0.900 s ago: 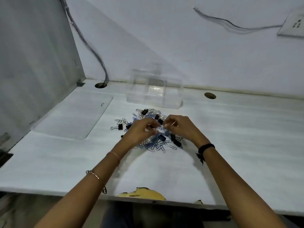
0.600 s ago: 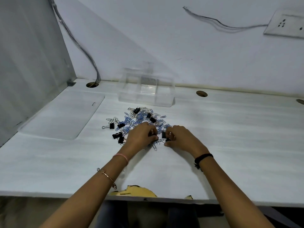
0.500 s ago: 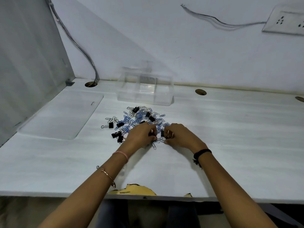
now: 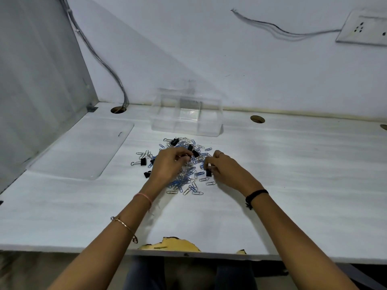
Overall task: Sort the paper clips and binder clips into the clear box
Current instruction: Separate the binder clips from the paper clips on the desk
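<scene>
We are picking from the pile (image 4: 184,176): our right hand (image 4: 225,171) pinches a binder clip (image 4: 208,173). Our left hand (image 4: 170,163) curls, hold unclear. Next, presumably, it goes into the clear box (image 4: 184,130).

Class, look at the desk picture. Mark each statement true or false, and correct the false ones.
1. The clear box stands between the pile of clips and the wall. True.
2. The right hand pinches a black binder clip. True.
3. The clear box is full of clips. False: no clips show inside it.
4. The wall socket is on the left. False: the wall socket is at upper right.
</scene>
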